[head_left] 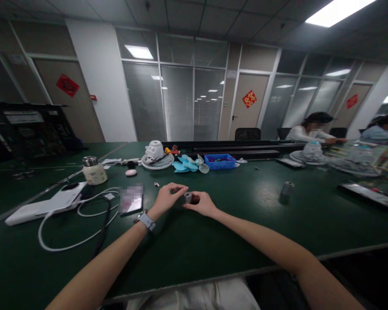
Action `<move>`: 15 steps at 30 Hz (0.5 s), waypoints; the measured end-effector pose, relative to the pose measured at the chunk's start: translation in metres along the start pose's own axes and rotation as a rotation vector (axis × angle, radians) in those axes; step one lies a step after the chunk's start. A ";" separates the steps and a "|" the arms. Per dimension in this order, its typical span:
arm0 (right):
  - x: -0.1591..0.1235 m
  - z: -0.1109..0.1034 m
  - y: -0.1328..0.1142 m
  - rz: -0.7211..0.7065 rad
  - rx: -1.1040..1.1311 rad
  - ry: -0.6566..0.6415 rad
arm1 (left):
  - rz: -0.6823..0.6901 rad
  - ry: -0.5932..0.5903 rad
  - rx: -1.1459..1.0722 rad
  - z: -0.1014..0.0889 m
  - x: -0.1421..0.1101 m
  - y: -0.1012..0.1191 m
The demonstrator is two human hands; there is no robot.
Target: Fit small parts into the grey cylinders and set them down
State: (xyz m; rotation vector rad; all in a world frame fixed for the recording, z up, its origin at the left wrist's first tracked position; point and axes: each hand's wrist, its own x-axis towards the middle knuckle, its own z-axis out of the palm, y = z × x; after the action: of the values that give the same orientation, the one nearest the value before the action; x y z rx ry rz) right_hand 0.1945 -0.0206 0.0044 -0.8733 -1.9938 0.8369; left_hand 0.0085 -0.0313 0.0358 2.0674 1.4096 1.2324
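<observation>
My right hand (204, 204) curls its thumb and fingers around a small grey metal cylinder (188, 197) standing on the green table. The cylinder's top shows a dark opening or pattern too small to make out. My left hand (168, 197), with a watch (146, 220) at the wrist, has its fingertips pinched together just above the cylinder's top. Whatever sits between those fingertips, if anything, is too small to name. A second metal cylinder (287, 188) stands upright by itself to the right.
Left of my hands lie a phone (132, 199), white cables, a white power bank (29, 212) and a cream flask (95, 172). Farther back are a white fan part (155, 153), blue fan blades (187, 163) and a blue bin (220, 162). People sit at the far right.
</observation>
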 end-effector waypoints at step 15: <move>-0.003 0.004 -0.004 0.019 0.008 0.023 | 0.042 -0.356 0.282 -0.020 -0.008 -0.049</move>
State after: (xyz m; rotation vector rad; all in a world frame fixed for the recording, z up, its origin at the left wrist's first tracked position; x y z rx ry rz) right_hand 0.1914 -0.0257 0.0047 -0.8945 -1.9643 0.8409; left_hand -0.0366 -0.0200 0.0099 2.3659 1.4374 0.6590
